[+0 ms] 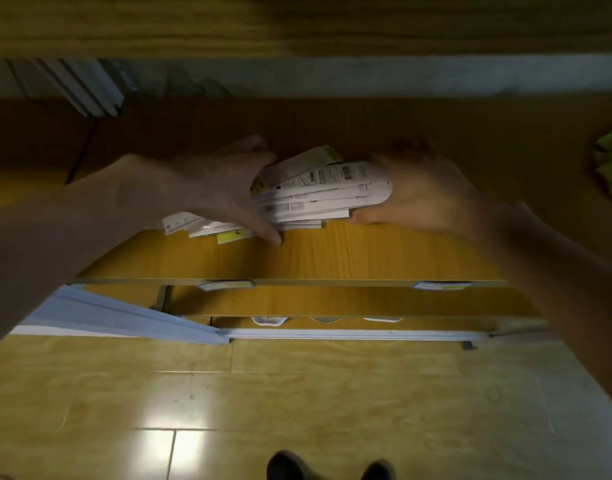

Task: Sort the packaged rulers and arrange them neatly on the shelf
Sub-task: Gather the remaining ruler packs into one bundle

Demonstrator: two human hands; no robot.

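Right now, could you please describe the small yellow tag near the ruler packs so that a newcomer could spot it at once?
Start at the wooden shelf where the left hand and right hand squeeze the fanned stack of white ruler packs. Look just below the left hand's thumb, at the loose packs. The yellow tag pokes out there, the only bright yellow strip among white cards.

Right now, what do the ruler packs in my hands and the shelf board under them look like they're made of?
The ruler packs: seemingly white printed card, matte, with barcodes and flat stiff edges; any plastic wrap is too blurred to tell. The shelf board: probably laminated wood-look panel, with yellow-orange grain print, a smooth, faintly glossy face and a thin pale front edge. Both the left hand and the right hand clasp the stack.
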